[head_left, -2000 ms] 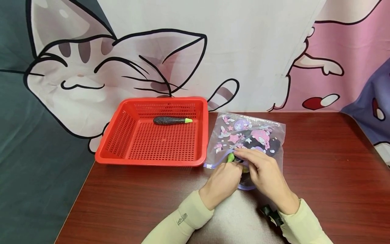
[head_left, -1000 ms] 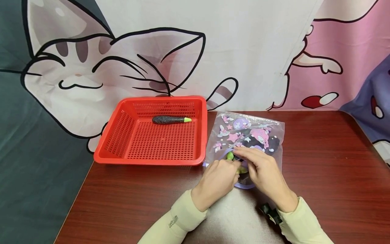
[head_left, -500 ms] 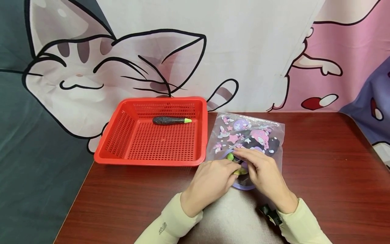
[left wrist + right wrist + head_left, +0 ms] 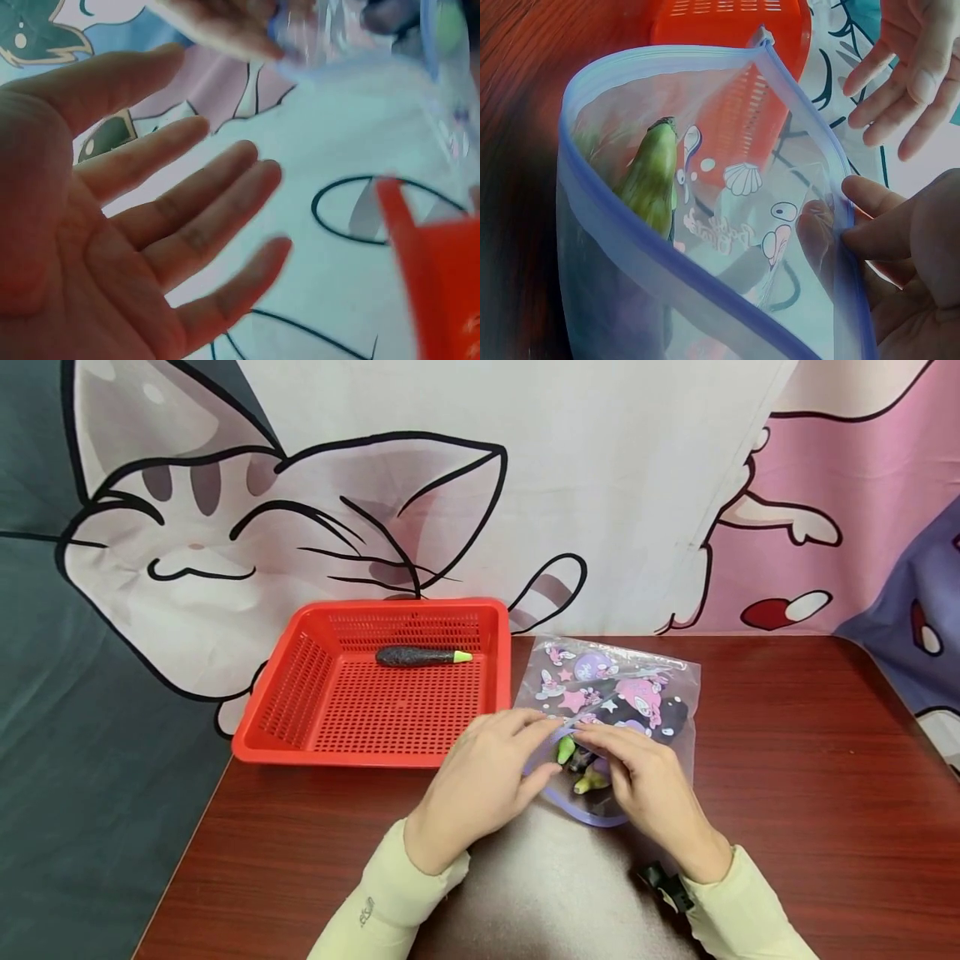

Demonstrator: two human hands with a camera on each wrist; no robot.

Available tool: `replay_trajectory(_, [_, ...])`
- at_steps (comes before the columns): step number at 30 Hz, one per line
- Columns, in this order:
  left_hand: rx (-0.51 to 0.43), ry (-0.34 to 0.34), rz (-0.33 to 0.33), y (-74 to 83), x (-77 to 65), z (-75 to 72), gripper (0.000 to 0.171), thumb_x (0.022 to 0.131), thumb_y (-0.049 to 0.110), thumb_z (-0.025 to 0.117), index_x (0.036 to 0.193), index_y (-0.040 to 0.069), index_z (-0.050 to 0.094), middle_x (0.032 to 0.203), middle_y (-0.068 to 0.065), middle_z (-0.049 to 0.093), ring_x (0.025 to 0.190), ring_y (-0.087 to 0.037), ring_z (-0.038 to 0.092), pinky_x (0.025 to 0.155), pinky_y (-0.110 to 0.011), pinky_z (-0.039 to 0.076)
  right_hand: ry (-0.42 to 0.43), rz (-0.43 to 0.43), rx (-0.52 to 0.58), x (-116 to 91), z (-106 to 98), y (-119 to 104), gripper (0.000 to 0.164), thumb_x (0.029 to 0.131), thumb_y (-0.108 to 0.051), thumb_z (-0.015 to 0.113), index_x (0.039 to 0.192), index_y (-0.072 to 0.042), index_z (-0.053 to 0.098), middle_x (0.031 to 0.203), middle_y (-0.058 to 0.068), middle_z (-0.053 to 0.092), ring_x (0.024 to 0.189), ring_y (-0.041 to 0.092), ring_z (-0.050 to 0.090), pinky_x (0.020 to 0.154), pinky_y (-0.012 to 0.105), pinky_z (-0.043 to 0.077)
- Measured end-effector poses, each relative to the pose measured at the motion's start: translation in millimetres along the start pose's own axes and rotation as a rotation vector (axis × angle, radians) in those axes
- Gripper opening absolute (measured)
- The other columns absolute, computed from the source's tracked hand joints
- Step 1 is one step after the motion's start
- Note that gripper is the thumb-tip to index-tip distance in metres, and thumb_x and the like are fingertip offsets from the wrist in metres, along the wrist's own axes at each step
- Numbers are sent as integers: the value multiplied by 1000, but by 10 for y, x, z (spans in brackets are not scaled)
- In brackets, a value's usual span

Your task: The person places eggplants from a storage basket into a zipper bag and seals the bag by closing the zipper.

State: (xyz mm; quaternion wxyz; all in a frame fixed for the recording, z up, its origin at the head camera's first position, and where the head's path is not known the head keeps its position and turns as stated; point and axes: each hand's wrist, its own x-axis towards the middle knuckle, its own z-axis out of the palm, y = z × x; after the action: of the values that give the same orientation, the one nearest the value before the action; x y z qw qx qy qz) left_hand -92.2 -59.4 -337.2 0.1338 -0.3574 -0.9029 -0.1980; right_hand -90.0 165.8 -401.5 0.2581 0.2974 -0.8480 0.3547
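Observation:
A clear printed zip bag (image 4: 551,702) with a purple rim lies on the table, its mouth standing open towards the person. My right hand (image 4: 656,785) pinches the bag's rim between thumb and fingers, plainly so in the right wrist view. Inside the mouth show a bright green stem (image 4: 566,750) and a yellow-green eggplant stem (image 4: 656,176); dark bodies below are partly hidden. To the left of the mouth, my left hand (image 4: 476,777) is held with fingers extended, nothing in it. In the left wrist view its palm and spread fingers (image 4: 202,240) show.
A red perforated plastic basket (image 4: 360,758) stands directly left of the bag. In it lies a dark, long eggplant (image 4: 416,657) with a light green tip. Behind the brown table (image 4: 795,760) hangs a cartoon-printed cloth (image 4: 637,485).
My left hand has drawn back left from the bag's mouth and its fingers have straightened, uncovering the stems inside. The right hand stays at the rim. Basket and eggplant have not moved.

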Motion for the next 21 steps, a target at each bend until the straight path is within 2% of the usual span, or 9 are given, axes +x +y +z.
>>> replay_trajectory(3, [35,-37,-36,-66,21,-84,50,89,31,76,133,9,64,126,-8,65,118,-23,61,106,-45,40,4,-6,4,-1,7,6,51,76,25,59,114,-5,73,117,6,72,102,23,69,94,18,45])
replay_trajectory(5, [57,-63,-56,-113,40,-139,50,90,31,75,133,9,63,127,-9,64,120,-24,59,108,-47,38,7,-11,5,-4,11,13,50,76,25,59,113,-5,74,117,6,72,102,23,70,94,18,45])
replay_trajectory(14, [156,-186,-159,-349,113,-297,52,91,28,74,137,7,60,140,-17,55,133,-32,49,110,-49,36,8,-11,11,-5,18,2,50,76,25,59,113,-6,74,117,6,72,102,23,69,95,17,45])
replay_trajectory(21, [248,-298,-248,-558,208,-379,58,91,32,74,142,8,56,147,-18,49,138,-33,44,112,-54,32,2,-7,9,0,10,-8,49,77,25,58,113,-5,74,117,6,72,103,23,69,94,18,46])
